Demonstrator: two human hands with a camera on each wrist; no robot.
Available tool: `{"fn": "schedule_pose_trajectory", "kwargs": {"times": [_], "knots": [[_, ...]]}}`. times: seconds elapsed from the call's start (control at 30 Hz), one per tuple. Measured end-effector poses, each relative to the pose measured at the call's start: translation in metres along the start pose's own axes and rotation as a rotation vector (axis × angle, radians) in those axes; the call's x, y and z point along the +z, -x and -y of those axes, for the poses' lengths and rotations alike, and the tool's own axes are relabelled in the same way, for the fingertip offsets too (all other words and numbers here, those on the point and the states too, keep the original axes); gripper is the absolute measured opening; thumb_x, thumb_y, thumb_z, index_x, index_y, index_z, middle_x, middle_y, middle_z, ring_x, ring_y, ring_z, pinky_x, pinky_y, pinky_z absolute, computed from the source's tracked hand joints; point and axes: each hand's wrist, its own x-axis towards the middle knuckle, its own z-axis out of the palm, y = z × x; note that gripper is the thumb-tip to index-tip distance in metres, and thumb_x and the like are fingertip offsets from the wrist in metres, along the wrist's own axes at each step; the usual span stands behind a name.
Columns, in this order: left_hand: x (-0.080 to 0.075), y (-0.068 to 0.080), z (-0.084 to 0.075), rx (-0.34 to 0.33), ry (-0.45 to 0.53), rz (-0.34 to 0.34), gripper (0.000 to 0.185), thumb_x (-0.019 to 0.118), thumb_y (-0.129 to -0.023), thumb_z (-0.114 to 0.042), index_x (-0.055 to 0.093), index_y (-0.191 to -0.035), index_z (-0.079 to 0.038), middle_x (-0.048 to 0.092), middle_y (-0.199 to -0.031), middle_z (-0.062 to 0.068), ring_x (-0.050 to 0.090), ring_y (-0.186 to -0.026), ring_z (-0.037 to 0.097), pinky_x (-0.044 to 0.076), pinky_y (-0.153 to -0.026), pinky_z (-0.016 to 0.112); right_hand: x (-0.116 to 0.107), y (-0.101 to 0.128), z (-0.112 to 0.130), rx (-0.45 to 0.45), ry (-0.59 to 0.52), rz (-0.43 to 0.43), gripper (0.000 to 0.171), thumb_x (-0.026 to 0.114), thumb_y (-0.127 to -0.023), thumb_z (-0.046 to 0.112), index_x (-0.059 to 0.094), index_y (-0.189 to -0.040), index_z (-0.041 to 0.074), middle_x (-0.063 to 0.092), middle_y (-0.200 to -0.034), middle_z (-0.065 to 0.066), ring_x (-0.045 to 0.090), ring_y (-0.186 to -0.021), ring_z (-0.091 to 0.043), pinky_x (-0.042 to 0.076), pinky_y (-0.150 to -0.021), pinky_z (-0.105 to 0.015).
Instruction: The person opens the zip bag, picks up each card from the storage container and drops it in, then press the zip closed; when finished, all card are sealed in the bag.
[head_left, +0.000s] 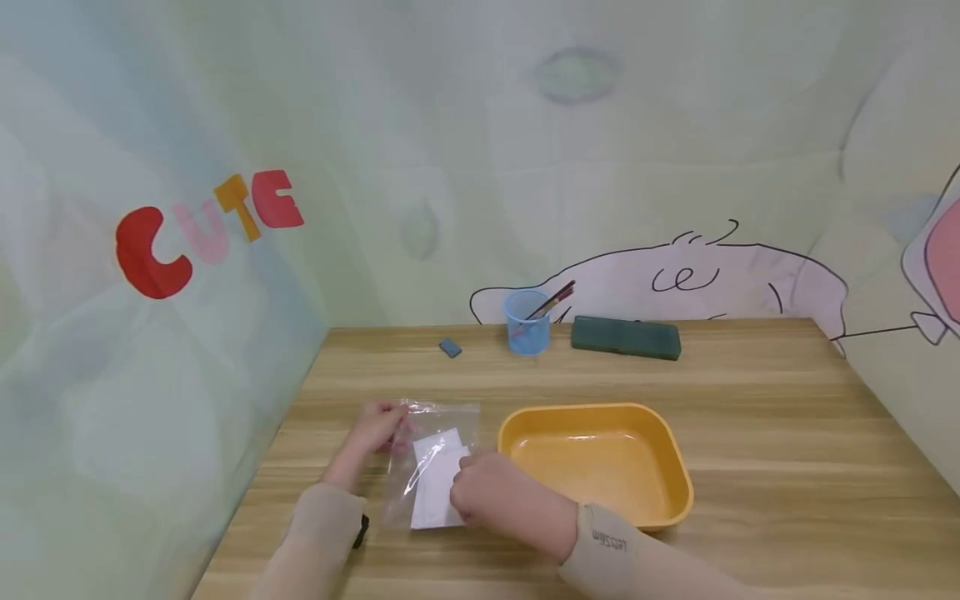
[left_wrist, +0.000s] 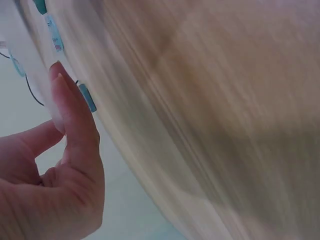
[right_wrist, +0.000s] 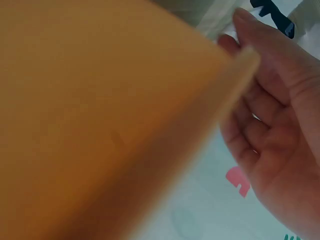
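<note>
A clear plastic bag [head_left: 433, 461] with a white card [head_left: 438, 483] inside lies on the wooden table [head_left: 750, 433] near its front left. My left hand [head_left: 392, 423] pinches the bag's top left corner. In the left wrist view my left hand [left_wrist: 62, 107] shows a forefinger and thumb against the bag's edge [left_wrist: 47, 45], blurred. My right hand [head_left: 459, 485] rests on the bag's right side over the card. In the right wrist view the right hand [right_wrist: 250, 35] has loose, open fingers beside the yellow tray [right_wrist: 100, 110].
The yellow tray [head_left: 671, 467], empty, stands just right of the bag. Along the back edge are a small blue-grey eraser [head_left: 450, 347], a blue cup [head_left: 527, 325] with pencils and a dark green pencil case [head_left: 626, 337]. Printed walls close in on the left, back and right.
</note>
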Motion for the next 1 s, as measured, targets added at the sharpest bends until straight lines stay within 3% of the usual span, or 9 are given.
{"fn": "schedule_pose_trajectory", "kwargs": {"times": [0.17,0.4,0.6,0.73,0.87,1.0], "knots": [[0.008,-0.007,0.003,0.012,-0.021,0.01,0.032,0.05,-0.097,-0.008,0.054,-0.118,0.016,0.065,-0.073,0.015,0.06,-0.049,0.018,0.054,-0.048,0.029,0.008,-0.003,0.004,0.045,-0.014,0.101,0.026,0.073,-0.069,0.017,0.052,-0.056,0.026,0.047,-0.056,0.014,0.043,-0.06,-0.006,0.033,-0.064,-0.021],[0.008,-0.007,0.009,0.006,-0.072,0.007,0.033,0.052,-0.096,-0.007,0.052,-0.12,0.015,0.065,-0.072,0.015,0.058,-0.047,0.016,0.051,-0.044,0.028,0.015,-0.006,0.017,0.05,0.043,0.122,0.02,0.073,-0.073,0.023,0.059,-0.061,0.03,0.053,-0.06,0.015,0.043,-0.058,-0.006,0.031,-0.06,-0.022],[0.007,0.001,0.013,0.035,-0.093,-0.02,0.024,0.05,-0.096,-0.006,0.055,-0.109,0.013,0.064,-0.071,0.016,0.06,-0.048,0.019,0.053,-0.045,0.03,0.019,-0.007,0.025,0.061,0.103,0.15,0.016,0.072,-0.076,0.026,0.063,-0.066,0.033,0.055,-0.062,0.017,0.045,-0.059,-0.004,0.031,-0.06,-0.02],[0.003,0.001,0.011,0.083,-0.266,-0.076,0.027,0.054,-0.096,-0.014,0.06,-0.107,0.009,0.064,-0.072,0.012,0.06,-0.053,0.018,0.053,-0.049,0.03,0.022,-0.008,0.027,0.07,0.109,0.156,0.016,0.072,-0.077,0.028,0.062,-0.065,0.032,0.055,-0.063,0.017,0.047,-0.061,-0.004,0.032,-0.06,-0.021],[-0.004,0.001,0.008,0.121,-0.556,-0.173,0.033,0.055,-0.095,-0.027,0.065,-0.112,0.0,0.068,-0.083,0.009,0.06,-0.064,0.019,0.046,-0.053,0.03,0.017,-0.004,0.026,0.069,0.072,0.168,0.015,0.071,-0.079,0.029,0.063,-0.066,0.03,0.056,-0.065,0.016,0.049,-0.065,-0.006,0.034,-0.061,-0.022],[-0.007,0.01,-0.007,0.177,-0.677,-0.267,0.037,0.052,-0.095,-0.031,0.064,-0.117,-0.003,0.068,-0.1,0.014,0.063,-0.078,0.028,0.048,-0.057,0.038,-0.005,0.006,0.021,0.029,-0.03,0.123,0.013,0.071,-0.08,0.032,0.066,-0.068,0.033,0.056,-0.067,0.017,0.047,-0.066,-0.006,0.034,-0.061,-0.021]]}}
